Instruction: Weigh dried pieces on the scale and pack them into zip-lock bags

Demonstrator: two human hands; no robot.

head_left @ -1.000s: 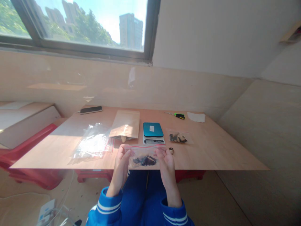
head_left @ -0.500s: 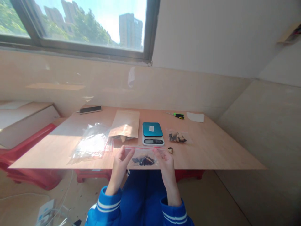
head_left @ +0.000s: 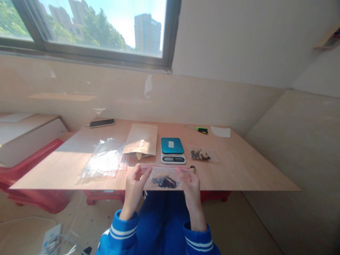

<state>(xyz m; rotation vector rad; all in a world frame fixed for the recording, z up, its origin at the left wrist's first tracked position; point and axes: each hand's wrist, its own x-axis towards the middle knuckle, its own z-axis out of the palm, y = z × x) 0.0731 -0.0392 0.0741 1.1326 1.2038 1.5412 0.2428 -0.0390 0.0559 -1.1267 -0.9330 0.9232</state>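
Sunlight reaches a pale-brown wooden tabletop (head_left: 247, 173) beneath a grey-framed window (head_left: 106, 59), where a person's left hand (head_left: 134, 187) and right hand (head_left: 191, 185) pinch a clear plastic zip bag with a red strip (head_left: 162, 171) over the near edge. Both hands grip its top between thumb and fingers; dark, irregular pieces (head_left: 166, 182) lie low inside. Even pressure along the strip, with the mouth flat and taut and the contents well below it, would likely serve best. On the tabletop, by count: one white scale with a blue platform (head_left: 172, 146), one brown paper pouch (head_left: 142, 138), one second filled clear bag (head_left: 200, 154), one small tan-and-dark loose piece (head_left: 192, 169), one black phone (head_left: 102, 123), one green-and-black screwdriver (head_left: 202, 130) and one white paper scrap (head_left: 221, 132); the layered clear plastic bags (head_left: 103, 161) cannot be counted.
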